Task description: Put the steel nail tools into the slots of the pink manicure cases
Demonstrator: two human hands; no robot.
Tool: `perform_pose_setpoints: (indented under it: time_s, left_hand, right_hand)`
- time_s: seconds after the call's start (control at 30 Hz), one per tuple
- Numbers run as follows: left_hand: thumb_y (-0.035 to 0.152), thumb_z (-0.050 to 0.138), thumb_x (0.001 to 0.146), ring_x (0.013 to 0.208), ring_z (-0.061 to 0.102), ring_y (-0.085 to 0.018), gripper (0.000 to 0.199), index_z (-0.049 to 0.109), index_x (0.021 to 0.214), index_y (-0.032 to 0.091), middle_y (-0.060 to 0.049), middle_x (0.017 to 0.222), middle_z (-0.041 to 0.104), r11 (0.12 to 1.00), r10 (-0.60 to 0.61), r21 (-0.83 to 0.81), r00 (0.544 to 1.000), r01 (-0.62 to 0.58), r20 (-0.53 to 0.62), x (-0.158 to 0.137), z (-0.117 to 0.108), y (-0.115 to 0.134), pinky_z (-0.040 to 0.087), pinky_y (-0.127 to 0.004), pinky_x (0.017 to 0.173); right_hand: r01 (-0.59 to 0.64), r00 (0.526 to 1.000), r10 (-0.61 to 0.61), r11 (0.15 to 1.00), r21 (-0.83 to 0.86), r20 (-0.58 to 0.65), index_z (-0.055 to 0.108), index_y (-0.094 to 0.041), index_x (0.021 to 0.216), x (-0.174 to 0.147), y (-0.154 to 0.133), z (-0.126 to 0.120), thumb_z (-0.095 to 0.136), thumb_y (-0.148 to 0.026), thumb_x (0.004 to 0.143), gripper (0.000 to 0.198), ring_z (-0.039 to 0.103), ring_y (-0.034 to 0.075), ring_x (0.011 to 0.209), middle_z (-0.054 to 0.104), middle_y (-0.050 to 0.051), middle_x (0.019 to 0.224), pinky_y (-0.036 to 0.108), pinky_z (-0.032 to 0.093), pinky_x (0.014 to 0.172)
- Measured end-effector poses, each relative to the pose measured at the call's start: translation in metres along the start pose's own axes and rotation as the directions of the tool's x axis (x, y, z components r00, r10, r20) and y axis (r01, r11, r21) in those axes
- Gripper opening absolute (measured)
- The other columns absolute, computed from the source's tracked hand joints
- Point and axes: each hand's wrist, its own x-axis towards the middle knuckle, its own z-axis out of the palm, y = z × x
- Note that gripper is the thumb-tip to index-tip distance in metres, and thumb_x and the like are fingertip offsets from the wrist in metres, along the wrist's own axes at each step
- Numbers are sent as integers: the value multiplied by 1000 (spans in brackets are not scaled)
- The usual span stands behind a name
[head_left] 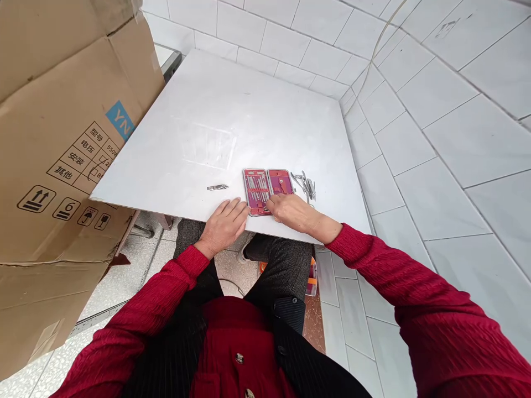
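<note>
Red-lined, the open case [274,178] is worked at by the right hand [291,211], fingers bunched (whether anything is pinched cannot be told); slim metal tools [261,183] are banded left of that grip. Handling inside seems under way; steadiness is probably called for next. Farther left, the left hand [226,222] is laid flat.

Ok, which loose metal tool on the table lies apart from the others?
The short metal tool left of the open red manicure case; it lies alone, while the other loose tools are bunched right of the case.
</note>
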Motion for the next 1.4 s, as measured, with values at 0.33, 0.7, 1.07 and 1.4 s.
perform_pose_setpoints:
  time_s: [0.33, 0.7, 1.07, 1.4]
  left_hand:
    - [20, 49, 103, 134, 60, -30, 37, 64, 135, 12, -13, 138, 68, 1000, 14, 17, 1000, -14, -16, 0, -1, 0, 47, -48, 114]
    - [19, 48, 101, 140, 55, -29, 42, 61, 141, 15, -14, 140, 66, 997, -31, -68, 999, 33, 37, 1, -1, 1, 43, -49, 118]
    - [22, 42, 104, 147, 48, -29, 45, 54, 147, 17, -13, 147, 61, 984, -65, -155, 992, 81, 110, 4, 3, 1, 38, -52, 121]
    - [28, 40, 105, 153, 40, -26, 48, 48, 152, 23, -9, 155, 55, 970, -98, -204, 981, 132, 169, 3, 6, -1, 29, -50, 128]
  right_hand:
    - [87, 990, -80, 994, 59, -113, 63, -9, 105, 9, -4, 2, 49, -9, 101, 14, 61, 25, 91, 66, 15, 100, 32, 40, 70]
    - [201, 851, 251, 656, 728, -461, 75, -19, 97, 8, 1, 51, 61, -25, 100, 15, 66, 22, 91, 71, 9, 98, 35, 53, 83]
    - [101, 738, 557, 469, 878, -382, 78, -22, 98, 0, -14, 66, 66, -37, 97, 20, 59, 21, 85, 69, 6, 99, 36, 49, 75]
    - [-55, 725, 618, 493, 868, -305, 74, -19, 92, -4, -25, 72, 59, -36, 100, 24, 57, 20, 83, 65, 4, 83, 35, 47, 79]
